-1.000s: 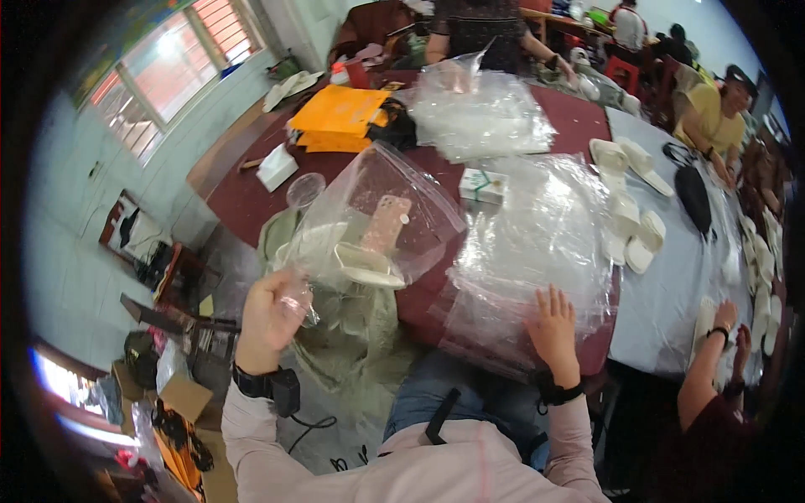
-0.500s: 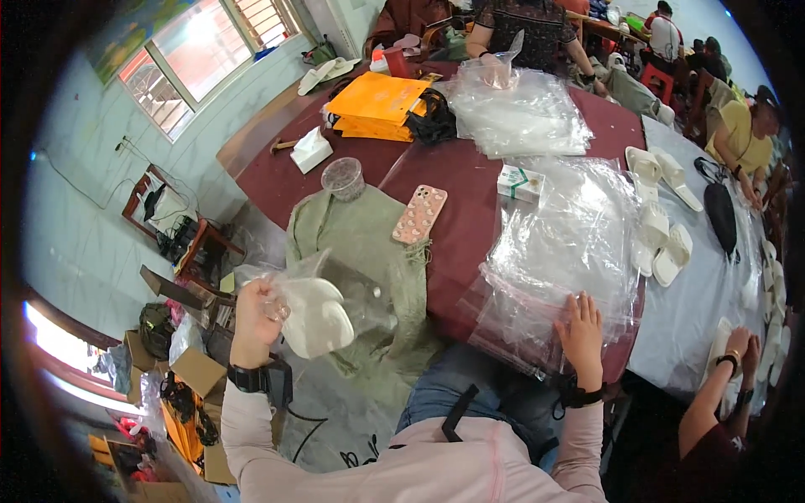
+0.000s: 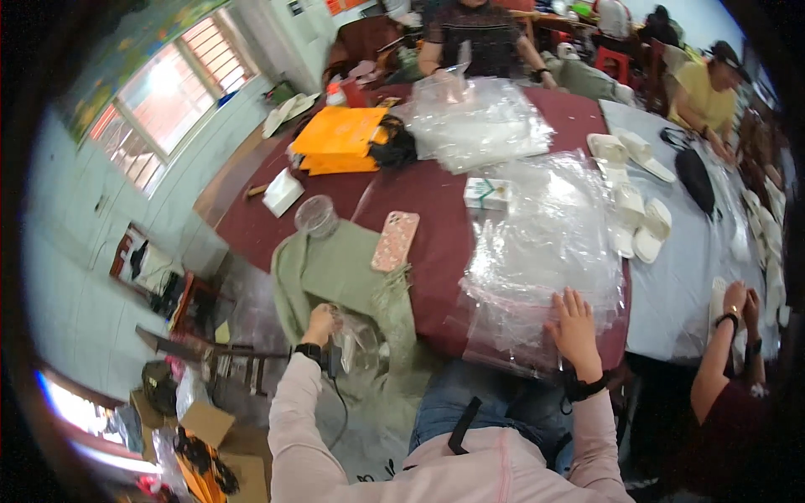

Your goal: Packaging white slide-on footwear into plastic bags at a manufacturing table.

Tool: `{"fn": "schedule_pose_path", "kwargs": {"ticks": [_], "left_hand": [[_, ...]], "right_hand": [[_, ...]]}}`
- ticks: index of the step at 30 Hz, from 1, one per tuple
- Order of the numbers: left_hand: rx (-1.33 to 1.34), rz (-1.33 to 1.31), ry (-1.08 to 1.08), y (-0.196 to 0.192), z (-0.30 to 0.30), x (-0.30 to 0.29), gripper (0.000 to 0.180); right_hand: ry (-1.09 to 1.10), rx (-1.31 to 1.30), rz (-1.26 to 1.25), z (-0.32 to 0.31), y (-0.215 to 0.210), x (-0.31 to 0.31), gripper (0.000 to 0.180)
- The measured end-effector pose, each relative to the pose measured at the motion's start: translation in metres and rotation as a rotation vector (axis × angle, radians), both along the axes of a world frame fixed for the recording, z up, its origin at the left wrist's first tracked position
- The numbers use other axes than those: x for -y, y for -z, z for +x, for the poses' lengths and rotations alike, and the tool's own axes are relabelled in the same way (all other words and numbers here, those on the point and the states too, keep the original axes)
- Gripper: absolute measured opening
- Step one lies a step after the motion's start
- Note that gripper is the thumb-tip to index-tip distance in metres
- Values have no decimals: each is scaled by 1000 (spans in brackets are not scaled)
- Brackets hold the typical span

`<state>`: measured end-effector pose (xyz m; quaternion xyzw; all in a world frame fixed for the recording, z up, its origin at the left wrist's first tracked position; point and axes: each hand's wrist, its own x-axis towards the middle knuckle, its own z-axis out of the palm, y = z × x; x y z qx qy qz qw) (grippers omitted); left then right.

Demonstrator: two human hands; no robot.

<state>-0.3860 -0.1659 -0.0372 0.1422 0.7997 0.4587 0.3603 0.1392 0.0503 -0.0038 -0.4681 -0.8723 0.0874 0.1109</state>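
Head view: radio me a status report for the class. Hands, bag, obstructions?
Left hand: gripping clear bag, low by green cloth. Right hand: spread on bag stack. Small box at stack's far left corner.

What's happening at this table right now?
The person wearing the camera has their left hand closed on a clear plastic bag over a green cloth; the bag's contents are hard to make out. The right hand lies spread on a pile of clear bags. A pink phone lies beside the cloth, on the dark red tabletop. White slippers sit to the right, on a grey covering.
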Motion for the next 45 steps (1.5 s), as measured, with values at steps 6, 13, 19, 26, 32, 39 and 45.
{"fn": "schedule_pose_path", "kwargs": {"ticks": [6,13,19,26,32,39,45], "left_hand": [[-703,-589,1141,52,22,3,28],[-739,-611,1348,-115,189,-61,38],[-749,229,1290,-120,265,-127,35],[-1265,114,1283,-50,318,-191,57],[-1112,-149,1305,-51,318,-232,67],[-955,-175,1338,-52,317,-260,70],[-987,-200,1339,-43,317,-259,73]], "right_hand": [[-51,-48,-23,-4,7,-3,61],[1,-43,19,9,10,-7,61],[39,-25,72,8,6,-22,61],[1,-53,69,4,4,-44,61],[-95,-2,128,8,0,-84,55],[-24,122,179,-6,-5,-157,49],[150,136,224,-26,-22,-182,74]]}}
